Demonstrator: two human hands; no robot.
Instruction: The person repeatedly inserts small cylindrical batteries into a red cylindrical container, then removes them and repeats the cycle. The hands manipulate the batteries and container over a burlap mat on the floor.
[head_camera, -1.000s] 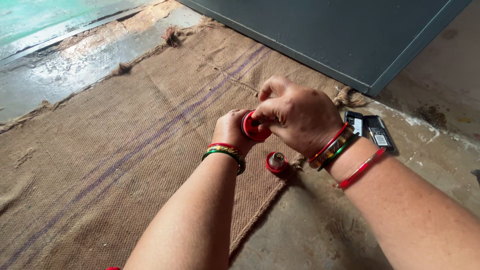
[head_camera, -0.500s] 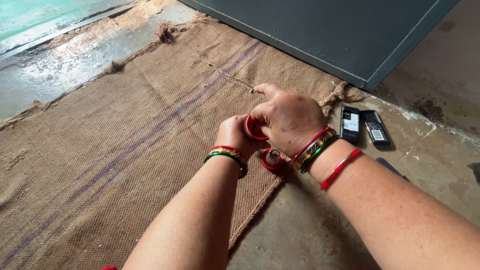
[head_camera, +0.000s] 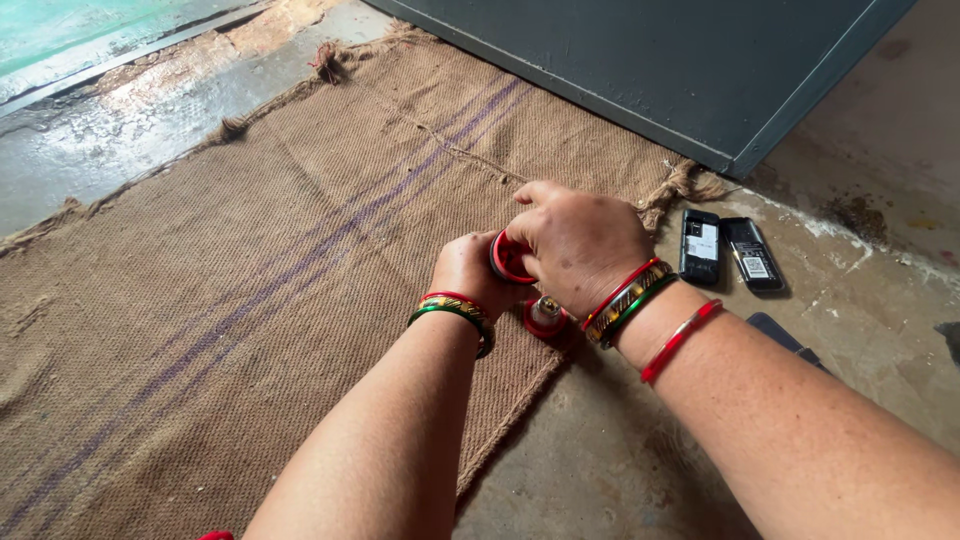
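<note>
Two bare hands meet over a burlap mat (head_camera: 230, 300) spread on a concrete floor (head_camera: 620, 450), seen from a head camera looking down. Beyond the mat lies a dark grey-green panel (head_camera: 640, 60), flat and angled across the top of the view. Both forearms reach in from the bottom edge, each wrist ringed with red, green and gold bangles. The right hand (head_camera: 585, 245) arches over the top, its fingers curled down onto a small red ring (head_camera: 503, 262); the left hand (head_camera: 465, 275) cups the same ring from beneath and behind, fingers closed round it, so the ring is gripped between both and mostly hidden. Just below the hands, at the mat's near edge, sits a second red piece (head_camera: 545, 318), round with a pale centre, touching neither hand as far as can be told. To the right, on bare floor, two small dark phones (head_camera: 722, 250) lie side by side, backs up. The work looks like a twist or fitting of the ring; doing it well probably calls for the left hand to hold steady while the right turns evenly, keeping the ring low over the mat so nothing rolls off.
</note>
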